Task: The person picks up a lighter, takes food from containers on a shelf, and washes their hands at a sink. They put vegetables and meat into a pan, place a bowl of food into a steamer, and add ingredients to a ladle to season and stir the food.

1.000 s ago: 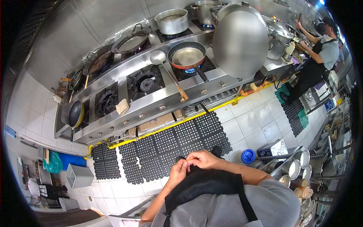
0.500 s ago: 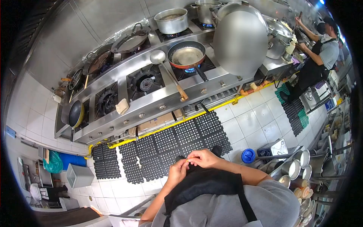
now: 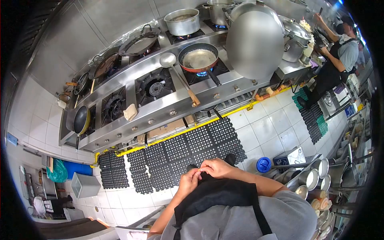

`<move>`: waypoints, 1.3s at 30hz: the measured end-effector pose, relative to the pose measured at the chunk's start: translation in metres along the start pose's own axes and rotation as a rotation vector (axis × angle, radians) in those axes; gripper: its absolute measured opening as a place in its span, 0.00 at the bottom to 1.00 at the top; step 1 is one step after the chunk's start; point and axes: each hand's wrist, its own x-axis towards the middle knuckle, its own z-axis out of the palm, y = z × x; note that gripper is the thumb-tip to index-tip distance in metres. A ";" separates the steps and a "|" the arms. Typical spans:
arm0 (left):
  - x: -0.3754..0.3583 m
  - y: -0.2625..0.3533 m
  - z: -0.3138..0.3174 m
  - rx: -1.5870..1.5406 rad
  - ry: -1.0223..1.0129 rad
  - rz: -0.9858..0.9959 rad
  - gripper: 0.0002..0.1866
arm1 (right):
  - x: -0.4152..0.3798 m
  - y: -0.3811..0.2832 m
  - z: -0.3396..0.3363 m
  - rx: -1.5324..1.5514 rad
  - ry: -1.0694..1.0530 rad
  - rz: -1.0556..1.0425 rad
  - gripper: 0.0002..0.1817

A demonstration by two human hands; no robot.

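In front of my black apron [image 3: 218, 196], both hands meet with their fingertips together. My left hand [image 3: 188, 182] is closed in a pinch, and so is my right hand [image 3: 217, 168]. Between the fingertips shows a tiny orange-yellow bit [image 3: 199, 170], too small to name. Beyond them, on the stove [image 3: 160, 114], a red frying pan [image 3: 199, 58] with pale contents sits over a blue flame. A ladle [image 3: 168, 60] with a wooden handle lies across the stove's front, left of that pan. A folded cloth [image 3: 130, 112] rests on the stove edge.
Large pots [image 3: 182, 22] and a big lidded pot [image 3: 295, 38] stand at the back. A dark pan [image 3: 81, 121] sits at the stove's left end. Perforated rubber mats [image 3: 182, 152] cover the floor. A co-worker [image 3: 340, 60] stands at the far right. Metal pans [image 3: 309, 178] hang at right.
My hands keep the same pinch, almost unmoved. The view has shifted very slightly. The co-worker's raised arm has moved a little.
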 end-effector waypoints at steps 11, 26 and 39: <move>-0.002 0.008 -0.003 0.018 -0.018 -0.003 0.09 | -0.005 -0.002 0.001 -0.040 -0.015 0.025 0.14; 0.015 0.039 -0.034 0.194 0.096 0.284 0.07 | -0.004 -0.031 -0.006 0.104 0.130 0.017 0.18; -0.017 0.259 -0.139 0.149 0.527 1.309 0.13 | -0.007 -0.029 0.005 0.101 -0.125 0.189 0.25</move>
